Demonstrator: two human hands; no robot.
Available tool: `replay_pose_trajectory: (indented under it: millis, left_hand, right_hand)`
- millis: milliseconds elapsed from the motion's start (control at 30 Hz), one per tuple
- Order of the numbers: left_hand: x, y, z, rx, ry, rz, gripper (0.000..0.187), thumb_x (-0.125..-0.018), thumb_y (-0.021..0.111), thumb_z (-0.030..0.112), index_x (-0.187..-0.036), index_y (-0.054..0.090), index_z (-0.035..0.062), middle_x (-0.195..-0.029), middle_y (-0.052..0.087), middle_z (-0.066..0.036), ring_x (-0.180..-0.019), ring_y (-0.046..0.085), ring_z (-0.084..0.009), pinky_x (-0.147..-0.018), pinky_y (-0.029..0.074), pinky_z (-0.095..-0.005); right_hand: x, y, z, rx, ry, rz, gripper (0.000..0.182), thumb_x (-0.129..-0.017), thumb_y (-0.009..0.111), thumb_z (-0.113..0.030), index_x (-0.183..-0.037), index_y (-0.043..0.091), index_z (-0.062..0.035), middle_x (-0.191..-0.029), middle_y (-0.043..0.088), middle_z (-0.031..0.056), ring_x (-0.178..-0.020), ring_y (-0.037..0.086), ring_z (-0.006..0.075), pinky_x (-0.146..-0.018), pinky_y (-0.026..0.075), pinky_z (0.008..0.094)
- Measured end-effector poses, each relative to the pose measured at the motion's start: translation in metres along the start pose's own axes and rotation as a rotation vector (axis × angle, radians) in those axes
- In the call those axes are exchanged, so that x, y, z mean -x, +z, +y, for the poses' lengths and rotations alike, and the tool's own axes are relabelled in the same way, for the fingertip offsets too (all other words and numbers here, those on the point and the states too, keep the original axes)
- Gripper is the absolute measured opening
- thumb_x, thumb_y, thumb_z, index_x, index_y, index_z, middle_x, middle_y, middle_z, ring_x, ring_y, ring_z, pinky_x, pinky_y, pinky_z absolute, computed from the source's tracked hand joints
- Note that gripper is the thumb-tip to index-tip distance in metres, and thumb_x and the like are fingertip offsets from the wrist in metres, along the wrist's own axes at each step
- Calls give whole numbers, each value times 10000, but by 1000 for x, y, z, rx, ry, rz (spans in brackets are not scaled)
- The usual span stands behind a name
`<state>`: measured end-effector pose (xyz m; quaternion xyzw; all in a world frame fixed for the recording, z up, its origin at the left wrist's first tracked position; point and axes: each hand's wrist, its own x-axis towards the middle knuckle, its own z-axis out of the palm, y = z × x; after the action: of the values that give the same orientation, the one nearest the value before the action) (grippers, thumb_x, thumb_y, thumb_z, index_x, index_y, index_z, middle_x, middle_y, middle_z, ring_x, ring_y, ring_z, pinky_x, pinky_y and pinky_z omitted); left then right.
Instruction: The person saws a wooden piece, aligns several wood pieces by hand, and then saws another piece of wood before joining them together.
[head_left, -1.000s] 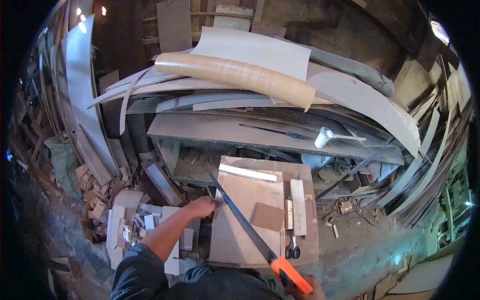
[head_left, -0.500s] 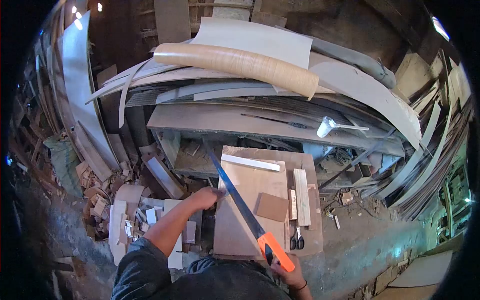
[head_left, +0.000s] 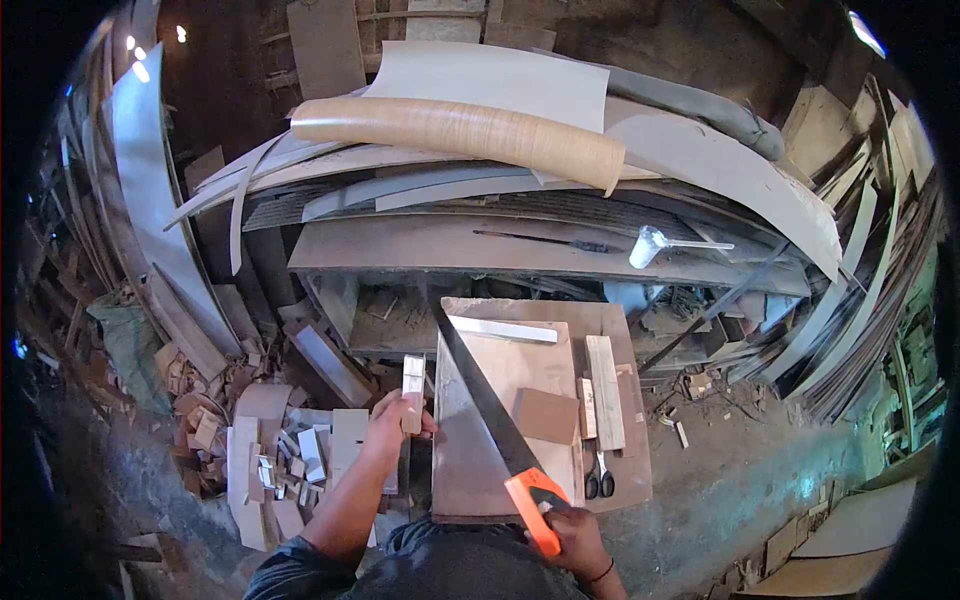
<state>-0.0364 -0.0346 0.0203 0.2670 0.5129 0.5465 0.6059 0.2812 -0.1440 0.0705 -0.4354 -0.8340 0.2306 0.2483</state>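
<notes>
Gripping small pale wooden block [head_left: 412, 393] upright: left hand [head_left: 392, 420], fingers pinched round it, just beside brown wooden surface [head_left: 462, 470]. Right hand [head_left: 572, 541] closed round orange handle of black-bladed handsaw [head_left: 492, 412], blade slanting over surface. Handle marking too small to read.

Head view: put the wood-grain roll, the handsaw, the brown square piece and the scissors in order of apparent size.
Largest to smallest:
1. Wood-grain roll
2. Handsaw, partly covered by the right hand
3. Brown square piece
4. Scissors
</notes>
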Motion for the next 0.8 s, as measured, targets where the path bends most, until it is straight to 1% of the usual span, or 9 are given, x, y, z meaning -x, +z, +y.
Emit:
replay_pose_trajectory:
  millis: [33,100,200,233,333,567,667,767,800]
  left_hand:
    - [10,2,6,16,19,-5,340,-992,426,307,-1051,579,9,-820,662,-128,-762,665,-240,-673,523,-341]
    - [18,5,8,14,50,15,359,-992,435,315,-1059,602,4,-871,671,-133,-792,668,-238,-684,525,-345]
    - [26,11,20,35,68,12,355,-976,510,298,-1078,632,-19,-950,677,-142,-831,670,-234,-706,533,-357]
    - [26,12,22,60,74,-20,349,-971,528,290,-1082,630,-24,-948,677,-141,-823,670,-233,-706,534,-358]
    - [23,16,26,114,32,-82,288,-946,590,220,-1076,628,-35,-930,675,-135,-781,671,-235,-682,544,-364]
    - [4,37,4,25,-5,-154,180,-940,599,173,-1000,624,6,-843,676,-104,-681,674,-221,-580,553,-336]
    - [-2,47,-2,-39,-21,-181,149,-936,615,155,-968,614,10,-821,663,-78,-668,657,-179,-562,541,-306]
    - [-3,60,0,-85,-39,-225,152,-924,653,164,-917,611,18,-764,630,-31,-627,618,-120,-544,514,-263]
    - [-7,60,-4,-109,-31,-244,156,-922,655,168,-916,612,19,-760,629,-30,-622,615,-117,-539,512,-260]
  right_hand:
    - [-7,3,2,53,-30,-4,127,-734,694,-176,-796,621,-94,-673,601,71,-622,628,272,-577,487,382]
    - [-13,14,11,198,-56,-32,104,-716,657,-181,-794,610,-129,-712,607,41,-708,645,236,-644,495,363]
    - [-27,16,18,218,-211,61,104,-695,681,-188,-721,600,-128,-763,635,19,-663,624,237,-655,484,376]
    - [-27,14,15,258,-179,4,75,-695,658,-164,-754,612,-153,-820,647,-12,-751,620,204,-744,478,367]
    - [-21,13,24,348,-219,-55,103,-695,656,-154,-789,620,-178,-843,628,-45,-890,593,182,-863,440,418]
    - [0,-18,20,462,58,-238,227,-736,712,-177,-951,655,-225,-1051,567,-14,-1085,507,234,-1083,237,597]
    - [3,-32,10,369,100,-266,245,-731,723,-171,-962,648,-205,-1105,575,-7,-1093,519,256,-1078,273,566]
    - [-9,-50,19,-59,48,-210,289,-726,736,-172,-1001,650,-156,-1131,590,45,-1130,525,288,-1055,344,494]
    - [-16,-52,22,-120,166,-190,312,-724,745,-177,-1018,649,-137,-1124,593,65,-1140,525,296,-1041,363,472]
